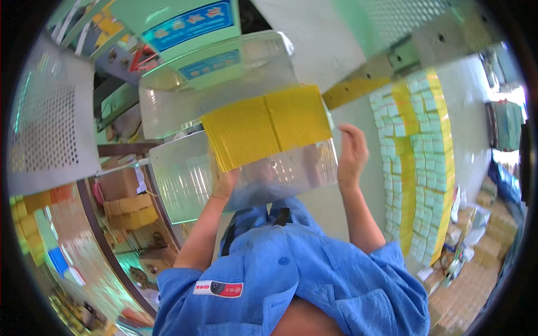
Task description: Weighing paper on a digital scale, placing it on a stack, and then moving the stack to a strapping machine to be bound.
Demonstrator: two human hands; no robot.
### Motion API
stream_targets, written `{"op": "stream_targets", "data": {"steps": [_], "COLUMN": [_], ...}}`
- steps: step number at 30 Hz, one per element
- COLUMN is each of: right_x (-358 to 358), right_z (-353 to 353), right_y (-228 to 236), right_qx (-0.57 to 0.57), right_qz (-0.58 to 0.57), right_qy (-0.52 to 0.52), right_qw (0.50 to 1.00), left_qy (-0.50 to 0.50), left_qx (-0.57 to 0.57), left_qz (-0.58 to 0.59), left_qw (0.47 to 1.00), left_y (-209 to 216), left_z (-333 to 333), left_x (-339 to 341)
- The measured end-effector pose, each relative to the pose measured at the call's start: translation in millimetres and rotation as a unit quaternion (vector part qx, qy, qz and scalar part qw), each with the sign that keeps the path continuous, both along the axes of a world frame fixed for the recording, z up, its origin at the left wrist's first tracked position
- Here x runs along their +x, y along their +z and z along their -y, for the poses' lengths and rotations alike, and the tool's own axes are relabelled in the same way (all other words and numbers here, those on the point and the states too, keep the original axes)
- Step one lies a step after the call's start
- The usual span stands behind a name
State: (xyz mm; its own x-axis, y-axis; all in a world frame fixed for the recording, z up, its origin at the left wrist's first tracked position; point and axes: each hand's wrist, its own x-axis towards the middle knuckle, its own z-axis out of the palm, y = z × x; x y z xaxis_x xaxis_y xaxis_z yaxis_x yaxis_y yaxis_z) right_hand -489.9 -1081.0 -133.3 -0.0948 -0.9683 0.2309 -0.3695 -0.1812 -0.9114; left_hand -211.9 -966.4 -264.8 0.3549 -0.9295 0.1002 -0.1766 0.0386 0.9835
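The work in hand appears to be handling the yellow stack at the metal tray, with the left hand alone at it. The stack lies across the far part of the tray and overlaps the lower edge of the shiny plate beyond. It slants, its right end farther away than its left, and a dark seam crosses it near the middle. Whether it rests on the tray or is held just above cannot be told.

The left hand is at the stack's near left corner, its fingers mostly hidden behind the yellow edge. It seems to support or grip that corner, but whether the fingers pinch it cannot be seen. The right hand is just beside the stack's right end, apart from it, its fingers loosely bent and unclosed, with nothing visible in them.

As a judgement, any move of the stack calls for the right hand to close the small gap on that end, so both ends are borne evenly; lifted from the left corner only, the stack could tip or fan apart.

The left forearm slopes far and to the right from the near left. The right forearm runs far with a slight lean to the left, and its hand sits a little farther out than the left one. Well to the right stand rows of white and yellow bundles.
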Motion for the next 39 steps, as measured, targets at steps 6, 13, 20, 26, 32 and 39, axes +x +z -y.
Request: {"op": "stream_targets", "data": {"steps": [6, 13, 20, 26, 32, 39], "right_x": [99.2, 155.0, 160.8, 90.4, -30.2, 6.9], "right_z": [-14.2, -11.9, -4.3, -6.3, -3.0, 9.2], "right_y": [133.6, 74.7, 61.8, 98.3, -0.2, -43.8], "right_qx": [-0.238, -0.179, -0.203, -0.254, 0.027, 0.072], "right_qz": [-0.196, -0.36, -0.384, -0.096, -0.038, 0.054], "right_qy": [0.346, 0.483, 0.472, 0.301, 0.095, 0.224], "right_qw": [0.886, 0.778, 0.768, 0.914, 0.994, 0.97], "left_qy": [0.008, -0.023, 0.047, 0.042, -0.008, 0.062], "left_qx": [0.003, -0.038, -0.012, -0.003, 0.036, -0.002], "left_qz": [-0.049, -0.303, -0.322, -0.323, -0.281, -0.168], "left_qw": [0.999, 0.952, 0.945, 0.945, 0.959, 0.984], "left_y": [10.1, 9.5, 9.7, 19.8, 8.6, 10.6], "left_z": [-6.7, -23.4, -15.6, -13.3, -14.7, -7.8], "left_x": [-2.3, 0.4, -2.9, -1.5, 1.9, 5.7]}}
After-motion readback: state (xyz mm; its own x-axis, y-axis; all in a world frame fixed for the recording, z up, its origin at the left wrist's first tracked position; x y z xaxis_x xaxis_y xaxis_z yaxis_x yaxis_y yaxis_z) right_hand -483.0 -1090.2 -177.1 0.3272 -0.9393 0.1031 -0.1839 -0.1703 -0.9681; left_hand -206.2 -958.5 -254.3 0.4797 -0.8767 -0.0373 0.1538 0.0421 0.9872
